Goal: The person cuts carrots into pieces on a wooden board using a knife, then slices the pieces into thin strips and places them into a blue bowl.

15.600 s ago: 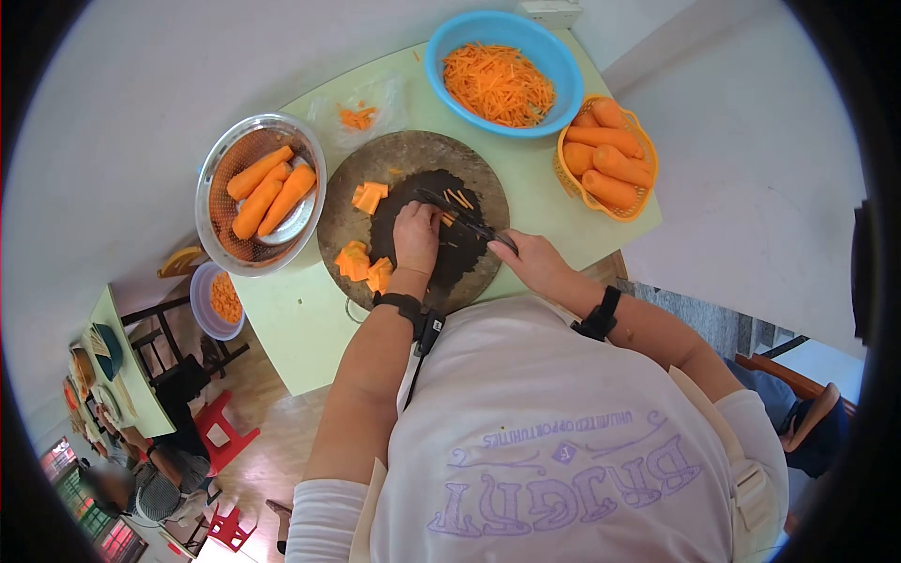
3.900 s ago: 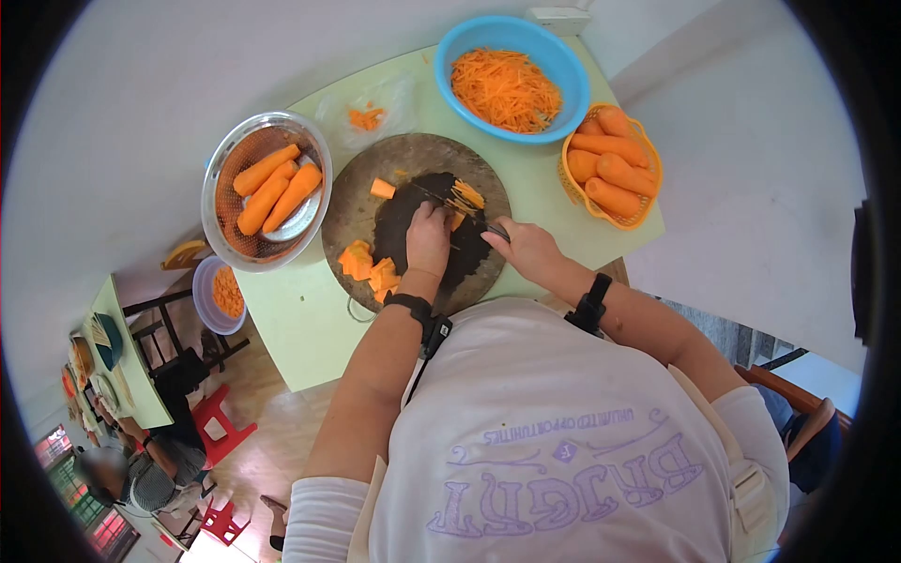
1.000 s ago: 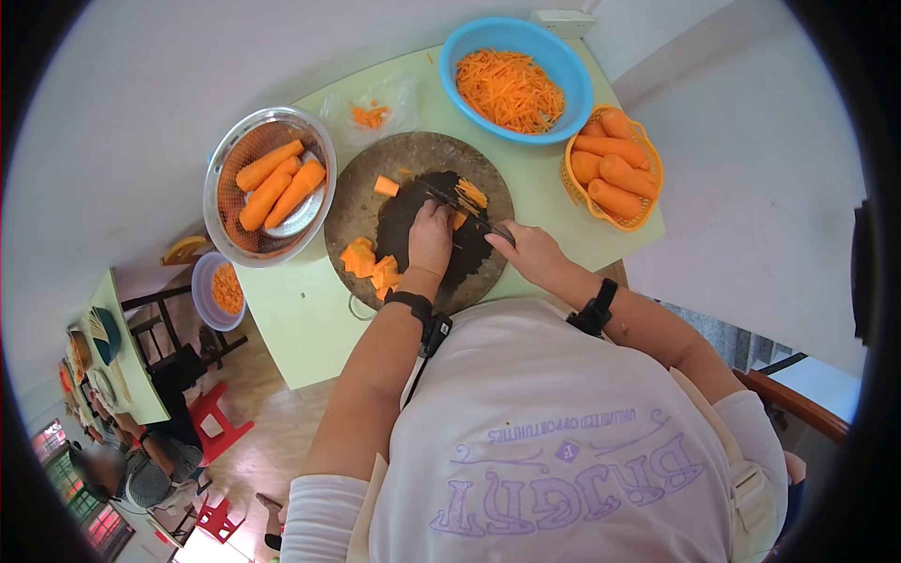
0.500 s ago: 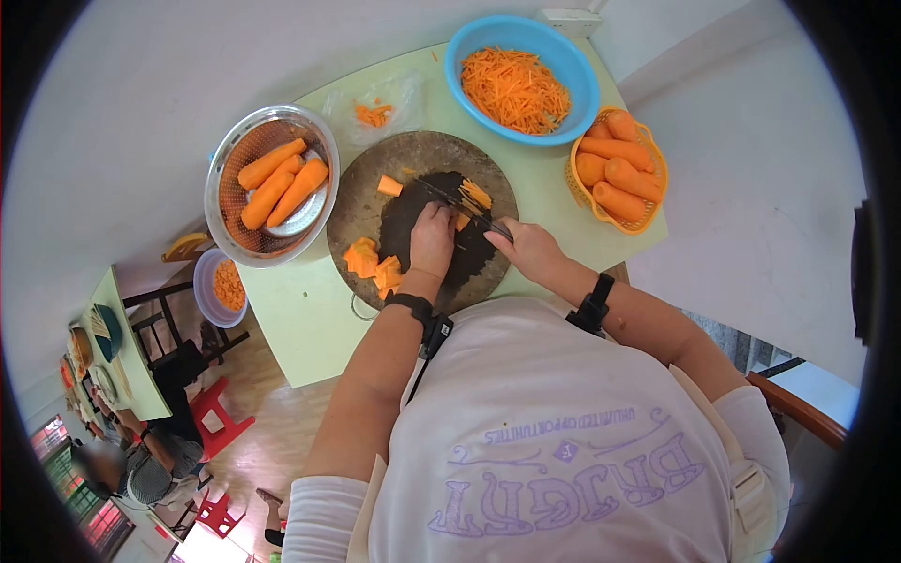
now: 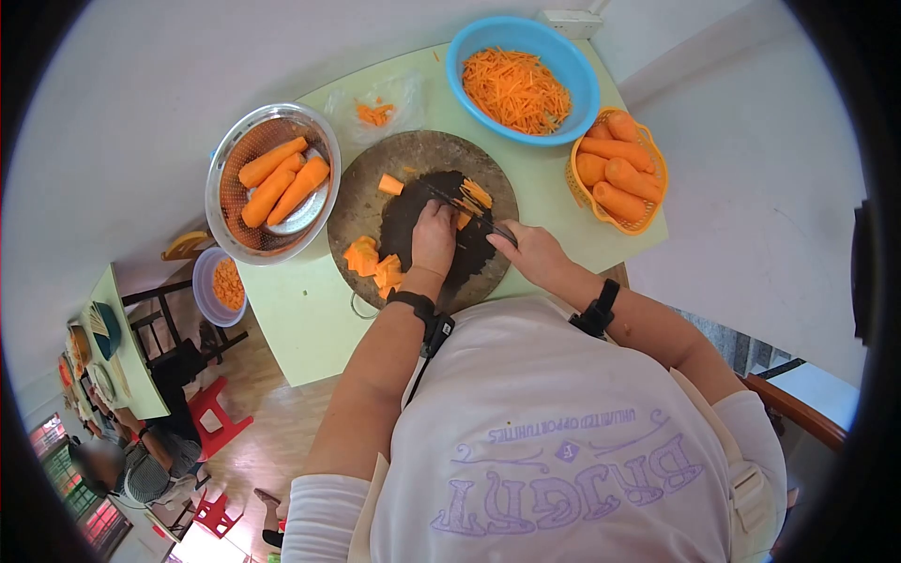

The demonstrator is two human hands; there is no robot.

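My right hand [image 5: 535,251] is wrapped round the handle of a dark knife [image 5: 469,214], whose blade lies over the round chopping board [image 5: 361,192]. Beside the blade, my left hand [image 5: 434,236] has its fingers bent and pressed together on carrot pieces [image 5: 463,220], partly hidden by the hand. Thin carrot strips [image 5: 477,193] lie on the far side of the knife. A short carrot chunk [image 5: 390,185] rests at the upper left of the board, and several carrot slices [image 5: 360,255] sit at its lower left.
Around the board are a metal colander [image 5: 218,202] with carrots, a plastic bag [image 5: 406,103] with carrot bits, a blue basin [image 5: 582,80] of shredded carrot and a yellow basket [image 5: 654,211] of carrots. A purple bucket [image 5: 208,305] stands lower left. Another person [image 5: 150,469] is farther off.
The knife blade has shifted slightly over the carrot pieces. Both hands stay nearly in place.
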